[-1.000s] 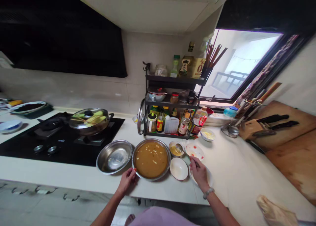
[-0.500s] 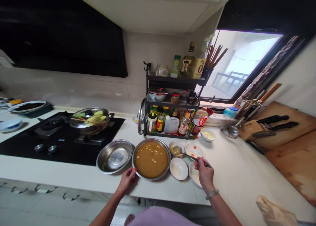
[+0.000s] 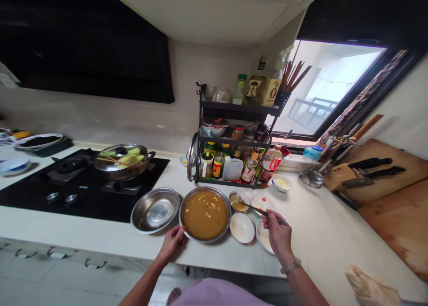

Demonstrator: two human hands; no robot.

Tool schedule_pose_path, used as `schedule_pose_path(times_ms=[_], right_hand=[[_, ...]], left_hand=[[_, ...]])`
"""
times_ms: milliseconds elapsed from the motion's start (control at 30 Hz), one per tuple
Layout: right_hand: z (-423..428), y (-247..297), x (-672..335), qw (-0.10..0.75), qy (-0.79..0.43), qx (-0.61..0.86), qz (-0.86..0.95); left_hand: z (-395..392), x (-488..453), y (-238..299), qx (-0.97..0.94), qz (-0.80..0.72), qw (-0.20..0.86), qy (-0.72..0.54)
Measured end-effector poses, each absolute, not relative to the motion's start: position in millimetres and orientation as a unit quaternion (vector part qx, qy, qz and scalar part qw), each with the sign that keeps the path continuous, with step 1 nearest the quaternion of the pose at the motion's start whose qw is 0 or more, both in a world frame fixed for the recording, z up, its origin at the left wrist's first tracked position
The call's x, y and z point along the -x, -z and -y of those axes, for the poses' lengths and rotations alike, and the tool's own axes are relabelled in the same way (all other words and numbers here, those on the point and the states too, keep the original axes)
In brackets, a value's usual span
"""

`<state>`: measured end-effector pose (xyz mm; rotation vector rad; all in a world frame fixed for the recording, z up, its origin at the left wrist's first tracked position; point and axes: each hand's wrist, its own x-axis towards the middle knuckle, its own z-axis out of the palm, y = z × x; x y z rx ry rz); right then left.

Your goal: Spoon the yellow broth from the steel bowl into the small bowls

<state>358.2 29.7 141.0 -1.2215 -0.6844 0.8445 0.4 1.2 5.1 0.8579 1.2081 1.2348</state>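
Note:
My left hand [image 3: 173,242] has its fingers closed at the near left rim of a metal basin [image 3: 204,241] full of brown liquid with pale bits floating in it. My right hand [image 3: 279,234] grips the dark handle of a ladle [image 3: 254,209]. The ladle's round scoop is over a small bowl [image 3: 248,198] with brownish contents, right of the basin; whether it touches the bowl I cannot tell. Close by are a white bowl [image 3: 242,228], a red-spotted bowl [image 3: 265,201] and another white bowl [image 3: 263,240], partly hidden by my right hand.
Another metal basin [image 3: 157,211] stands left of the full one. A lidded pan [image 3: 124,163] sits on the black stove [image 3: 87,203]. Behind the bowls rises a black rack [image 3: 234,141] of bottles and jars. Knives [image 3: 371,163], cutting boards [image 3: 394,194] and a cloth [image 3: 371,286] lie to the right.
The ladle's scoop has shifted slightly left and up within the small bowl's area, and my right hand has moved a little right. My left hand stays at the basin's rim.

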Motion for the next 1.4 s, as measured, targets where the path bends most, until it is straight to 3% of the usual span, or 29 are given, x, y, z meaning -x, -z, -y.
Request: schedule_pose_path(times_ms=[233,533,867,1400], right_hand=[[-16,-149,-337,0.623,-0.347,0.546,0.439],[-1,-148,-331,0.556,-0.264,0.435,0.657],[-24,-125,-351,0.611,-0.258,0.574,0.480],[-36,-100,-372,0.554,-0.253,0.570,0.552]], left_hand=[[-2,1,0,-0.371,-0.512,0.566,-0.529],[-1,1,0,-0.368,-0.511,0.571,-0.527],[-1,0,-4,-0.366,-0.508,0.571,-0.531],[-1,-1,-9,-0.361,-0.518,0.569,-0.527]])
